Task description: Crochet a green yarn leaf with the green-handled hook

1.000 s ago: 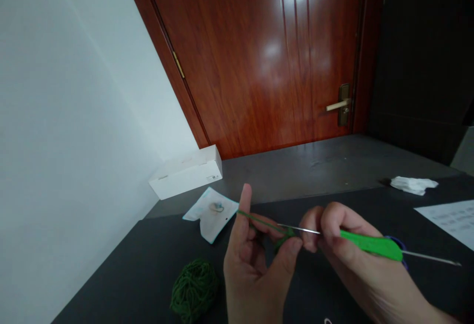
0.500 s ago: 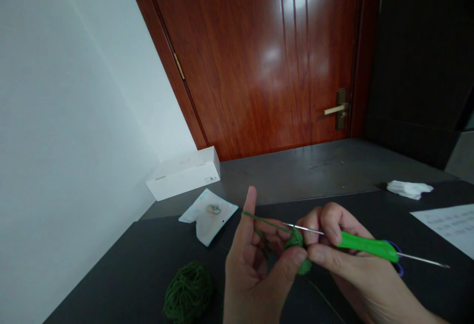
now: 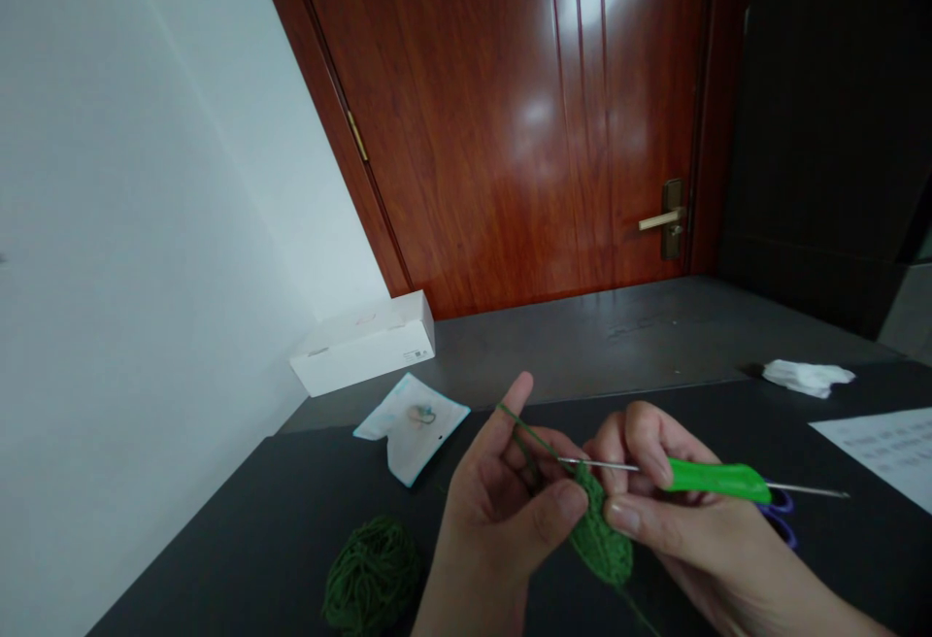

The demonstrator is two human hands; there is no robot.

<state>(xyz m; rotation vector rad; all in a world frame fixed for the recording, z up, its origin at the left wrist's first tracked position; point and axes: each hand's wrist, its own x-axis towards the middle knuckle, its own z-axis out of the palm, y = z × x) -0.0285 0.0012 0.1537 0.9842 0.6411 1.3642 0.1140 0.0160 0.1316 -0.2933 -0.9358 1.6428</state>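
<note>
My left hand (image 3: 502, 511) pinches a small green crocheted piece (image 3: 604, 542) between thumb and fingers. Its raised index finger carries a strand of green yarn (image 3: 535, 435) that runs down to the hook. In my right hand (image 3: 674, 501) is a crochet hook (image 3: 717, 479) with a bright green handle and a metal shaft at both ends. The hook's tip lies at the top edge of the crocheted piece, touching the yarn. My right thumb presses the piece's right side. A ball of dark green yarn (image 3: 373, 574) rests on the table left of my hands.
On the dark table (image 3: 269, 530) lies a white packet (image 3: 415, 428) with a blue edge. A white box (image 3: 368, 341) stands against the wall. To the right are a crumpled white tissue (image 3: 808, 377), a printed sheet (image 3: 884, 448) and purple scissor handles (image 3: 781, 516) behind my right hand.
The crocheted piece has turned, so more of its flat side shows below my fingers. My left index finger leans further right, and the hook lies more level.
</note>
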